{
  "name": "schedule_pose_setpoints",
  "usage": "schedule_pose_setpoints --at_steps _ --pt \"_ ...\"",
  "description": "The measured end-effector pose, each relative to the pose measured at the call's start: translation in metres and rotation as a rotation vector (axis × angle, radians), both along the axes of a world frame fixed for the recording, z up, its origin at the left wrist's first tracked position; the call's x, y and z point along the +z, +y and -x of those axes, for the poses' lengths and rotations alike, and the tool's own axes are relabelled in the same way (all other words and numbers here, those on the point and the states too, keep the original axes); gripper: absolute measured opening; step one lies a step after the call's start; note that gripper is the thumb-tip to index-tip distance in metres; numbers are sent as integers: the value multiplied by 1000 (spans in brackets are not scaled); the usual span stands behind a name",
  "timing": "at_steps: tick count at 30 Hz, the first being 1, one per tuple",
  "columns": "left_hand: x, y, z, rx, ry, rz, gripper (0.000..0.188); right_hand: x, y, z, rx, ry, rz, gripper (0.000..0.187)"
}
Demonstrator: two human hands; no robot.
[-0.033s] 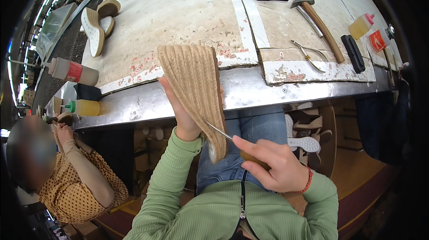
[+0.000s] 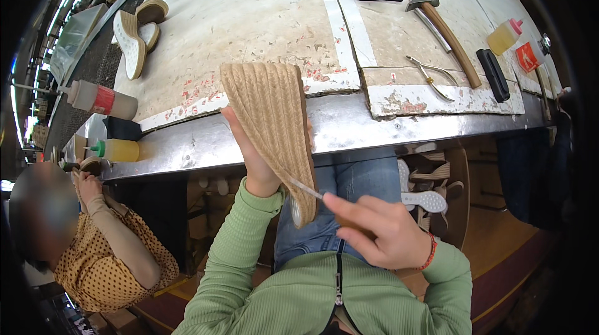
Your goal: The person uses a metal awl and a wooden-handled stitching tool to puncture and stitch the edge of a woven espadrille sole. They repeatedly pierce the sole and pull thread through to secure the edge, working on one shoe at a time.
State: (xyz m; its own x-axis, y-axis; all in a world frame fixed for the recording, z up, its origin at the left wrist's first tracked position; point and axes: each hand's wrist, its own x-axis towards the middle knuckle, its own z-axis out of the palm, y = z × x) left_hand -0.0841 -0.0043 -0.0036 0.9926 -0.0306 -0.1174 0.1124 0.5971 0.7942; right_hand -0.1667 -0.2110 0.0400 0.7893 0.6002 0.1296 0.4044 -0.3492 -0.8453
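My left hand (image 2: 254,161) grips a braided jute wedge sole (image 2: 269,113) from behind and below, with the thumb along its left side. The sole stands tilted at the table's front edge, thick heel end up and narrow end toward my lap. My right hand (image 2: 384,226) is closed round a slim metal-bladed tool (image 2: 307,188), its index finger stretched along it. Most of the tool's wooden handle is hidden in the palm. Its blade lies against the braid near the sole's narrow lower end.
A hammer (image 2: 452,42), pincers (image 2: 430,78) and a black case (image 2: 492,75) lie on the right of the worktable (image 2: 262,29). Glue bottles (image 2: 118,150) stand at both sides. Wedge soles (image 2: 130,45) lie at left; more fill a bin below right. A co-worker (image 2: 112,254) sits at left.
The blade has turned slightly and its tip has shifted a little down and right along the braid. My left hand and the wedge sole have stayed put.
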Motion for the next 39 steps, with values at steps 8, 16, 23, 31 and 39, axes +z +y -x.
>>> schedule_pose_setpoints --at_steps 8,16,23,31,39 --pt "-2 1 -6 -18 -51 127 90 -5 -13 -24 -164 -100 -182 54" --pt "2 -7 -13 -37 -79 71 89 -21 -6 -132 -563 -501 138 44" --pt "11 -13 -21 -71 -38 58 87 -25 -1 -193 -610 -717 105 14" --pt "-8 -4 -15 -151 -91 125 94 -30 -95 -152 -678 -476 437 16" --pt "-12 -2 -13 -178 -127 181 98 -53 -109 -146 -737 -493 327 21"
